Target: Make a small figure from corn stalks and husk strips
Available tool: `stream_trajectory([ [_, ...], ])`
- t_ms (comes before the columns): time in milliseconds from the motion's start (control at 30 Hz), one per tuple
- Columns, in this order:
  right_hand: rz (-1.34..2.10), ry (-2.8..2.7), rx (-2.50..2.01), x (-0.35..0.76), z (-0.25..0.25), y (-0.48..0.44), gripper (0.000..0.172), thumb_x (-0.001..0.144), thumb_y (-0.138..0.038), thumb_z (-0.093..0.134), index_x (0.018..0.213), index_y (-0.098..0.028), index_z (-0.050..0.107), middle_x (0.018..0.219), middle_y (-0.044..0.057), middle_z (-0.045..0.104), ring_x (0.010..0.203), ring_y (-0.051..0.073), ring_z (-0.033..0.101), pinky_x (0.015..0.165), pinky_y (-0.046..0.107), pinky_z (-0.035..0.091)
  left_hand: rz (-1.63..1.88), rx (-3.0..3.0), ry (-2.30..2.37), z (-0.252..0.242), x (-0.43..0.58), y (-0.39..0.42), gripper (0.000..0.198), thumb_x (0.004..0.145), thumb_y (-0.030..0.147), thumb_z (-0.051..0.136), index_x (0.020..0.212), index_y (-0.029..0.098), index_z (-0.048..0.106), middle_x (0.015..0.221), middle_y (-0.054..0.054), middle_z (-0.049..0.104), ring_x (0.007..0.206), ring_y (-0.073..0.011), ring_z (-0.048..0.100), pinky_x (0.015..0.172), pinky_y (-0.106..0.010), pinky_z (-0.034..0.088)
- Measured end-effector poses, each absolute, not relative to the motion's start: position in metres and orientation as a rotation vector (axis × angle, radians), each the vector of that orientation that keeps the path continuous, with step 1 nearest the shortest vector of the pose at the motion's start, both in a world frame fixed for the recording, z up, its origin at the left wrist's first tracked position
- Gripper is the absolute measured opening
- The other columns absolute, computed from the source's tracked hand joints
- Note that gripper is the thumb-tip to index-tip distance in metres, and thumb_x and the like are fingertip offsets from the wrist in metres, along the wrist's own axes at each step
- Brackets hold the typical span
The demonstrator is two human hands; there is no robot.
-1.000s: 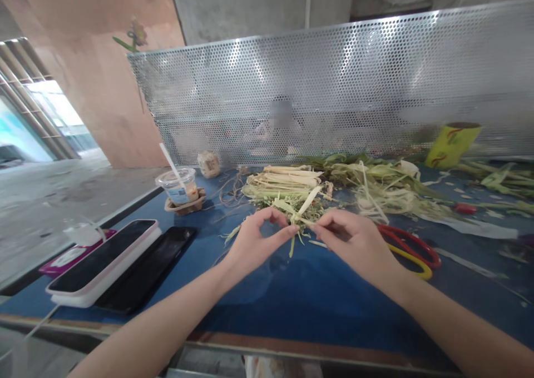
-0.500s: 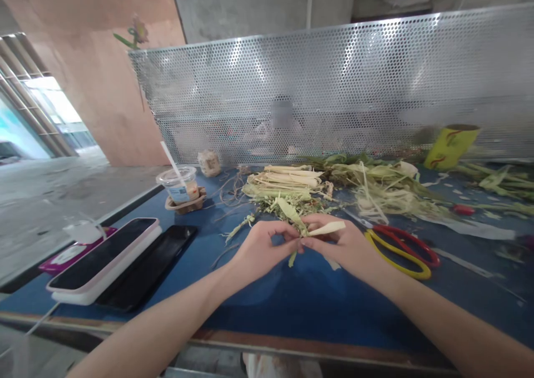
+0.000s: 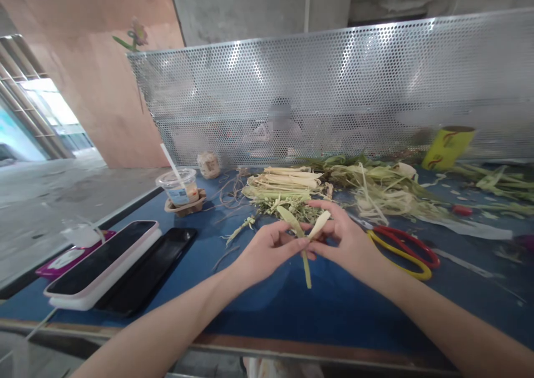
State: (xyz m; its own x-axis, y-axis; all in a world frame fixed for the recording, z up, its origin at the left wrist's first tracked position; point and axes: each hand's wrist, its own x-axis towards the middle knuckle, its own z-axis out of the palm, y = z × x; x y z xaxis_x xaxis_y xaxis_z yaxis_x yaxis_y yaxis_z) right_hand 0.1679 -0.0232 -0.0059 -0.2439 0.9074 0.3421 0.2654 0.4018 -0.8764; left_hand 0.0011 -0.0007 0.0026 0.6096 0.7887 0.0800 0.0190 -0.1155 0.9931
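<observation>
Pinched between both hands, above the blue tabletop, is a small bundle of pale green husk strips [image 3: 320, 224]. Two leaf-like ends fan upward in a V, and a narrow stem points down toward me. My left hand [image 3: 271, 250] grips it from the left with thumb and fingers. On the other side, my right hand [image 3: 344, 242] holds the same bundle between thumb and fingers, its index finger raised. Just behind the hands lies a heap of green sprigs and cut stalks [image 3: 287, 184]. Scissors with red and yellow handles [image 3: 406, 269] rest beside my right wrist.
Loose husks [image 3: 384, 192] and a yellow tube [image 3: 448, 147] lie at the back right. To the left are a lidded cup [image 3: 179, 189], a pink-edged phone [image 3: 104, 258], a black phone [image 3: 146, 269] and a purple box [image 3: 70, 261]. A perforated metal screen [image 3: 312, 100] closes the back.
The right-hand leaf end has swung from sideways to upright, and the lower stem now shows longer below the hands. My right index finger has lifted.
</observation>
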Motion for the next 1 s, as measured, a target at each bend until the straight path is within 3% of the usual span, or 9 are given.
stream_trajectory([
  [133,0.594,-1.88,-1.098,0.17,-0.008,-0.026,0.067,0.075,-0.024,0.058,0.13,-0.025,0.019,0.065,-0.003,0.064,0.064,0.016,0.062,0.061,0.028,0.049,0.765,1.481,0.629,0.0,0.003,0.001,0.029,0.07,0.029,0.064,0.095,0.013,0.065,0.076,-0.005,0.07,0.076,-0.017,0.065,0.079,-0.03,0.047],
  [200,0.33,-1.978,-1.078,0.172,-0.008,-0.026,0.064,0.077,-0.024,0.055,0.131,-0.024,0.021,0.076,0.002,0.065,0.073,0.019,0.062,0.069,0.033,0.049,0.811,1.447,0.631,-0.001,0.003,0.003,0.024,0.069,0.026,0.066,0.089,0.013,0.067,0.079,-0.005,0.07,0.076,-0.0162,0.064,0.079,-0.029,0.047],
  [333,-0.258,-2.138,-0.878,0.175,-0.008,-0.025,0.052,0.077,-0.015,0.049,0.126,-0.024,0.035,0.106,0.01,0.056,0.099,0.022,0.054,0.085,0.039,0.043,0.992,1.375,0.683,-0.002,0.003,0.008,0.016,0.066,0.026,0.068,0.076,0.013,0.069,0.066,-0.003,0.069,0.064,-0.0119,0.061,0.068,-0.024,0.047],
  [467,-0.416,-2.234,-0.885,0.172,-0.01,-0.023,0.033,0.076,-0.017,0.052,0.107,-0.028,0.057,0.107,0.007,0.054,0.094,0.02,0.054,0.079,0.037,0.045,0.989,1.191,0.7,-0.001,0.003,0.009,0.022,0.058,0.028,0.074,0.072,0.012,0.069,0.069,-0.005,0.069,0.066,-0.0132,0.061,0.065,-0.024,0.047],
  [567,-0.34,-2.153,-0.928,0.172,-0.013,-0.023,0.02,0.079,-0.021,0.053,0.093,-0.031,0.064,0.098,0.004,0.059,0.086,0.017,0.057,0.073,0.032,0.047,0.916,1.125,0.692,0.0,0.003,0.008,0.023,0.055,0.027,0.075,0.071,0.011,0.07,0.071,-0.006,0.069,0.067,-0.013,0.061,0.068,-0.024,0.047],
  [700,-0.11,-2.028,-0.835,0.171,-0.013,-0.026,0.021,0.081,-0.016,0.051,0.09,-0.027,0.066,0.098,0.004,0.061,0.082,0.014,0.059,0.075,0.028,0.048,0.962,1.154,0.676,-0.001,0.002,0.009,0.027,0.054,0.025,0.076,0.077,0.012,0.07,0.073,-0.004,0.069,0.07,-0.0126,0.062,0.073,-0.025,0.046],
  [800,0.1,-1.905,-0.88,0.167,-0.011,-0.027,0.015,0.078,-0.017,0.055,0.083,-0.025,0.067,0.087,0.004,0.064,0.081,0.015,0.061,0.076,0.029,0.049,1.032,1.213,0.671,-0.004,0.002,0.011,0.026,0.056,0.024,0.075,0.079,0.013,0.07,0.071,-0.003,0.07,0.071,-0.0122,0.062,0.075,-0.024,0.046],
  [933,0.503,-1.638,-0.985,0.161,-0.013,-0.024,0.004,0.073,-0.025,0.062,0.075,-0.022,0.064,0.079,0.004,0.064,0.072,0.017,0.063,0.067,0.03,0.051,1.09,1.277,0.72,-0.007,0.002,0.013,0.027,0.056,0.021,0.075,0.082,0.013,0.069,0.067,-0.001,0.07,0.064,-0.0112,0.062,0.071,-0.024,0.047],
  [1000,0.762,-1.492,-0.994,0.161,-0.014,-0.022,0.01,0.07,-0.029,0.065,0.073,-0.02,0.06,0.073,0.003,0.064,0.068,0.017,0.063,0.063,0.029,0.052,1.103,1.27,0.735,-0.006,0.003,0.013,0.029,0.056,0.02,0.075,0.083,0.013,0.068,0.066,-0.001,0.07,0.064,-0.0121,0.063,0.072,-0.025,0.047],
])
